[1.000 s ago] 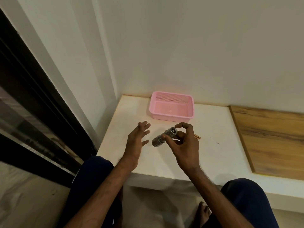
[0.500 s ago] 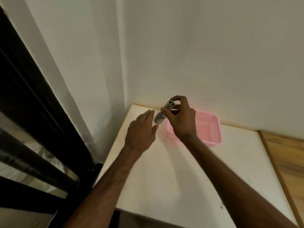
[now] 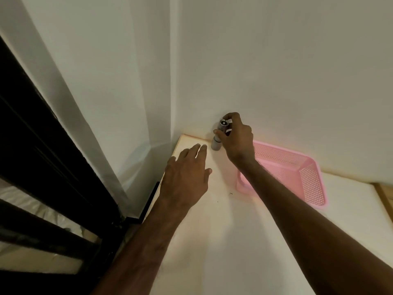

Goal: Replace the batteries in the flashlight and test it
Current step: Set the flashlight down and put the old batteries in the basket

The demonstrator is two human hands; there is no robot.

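The right hand (image 3: 238,139) has carried the flashlight (image 3: 219,135) from mid-desk to the far left corner of the desk (image 3: 234,241), close to the wall (image 3: 276,71). It grips the barrel near-upright, forefinger curled over the upper end. Probable step: testing; no beam is evident. The left hand (image 3: 187,173) stays spread and empty at 7 o'clock of the flashlight. The pink basket (image 3: 314,184) lies at 4 o'clock and does not obstruct.
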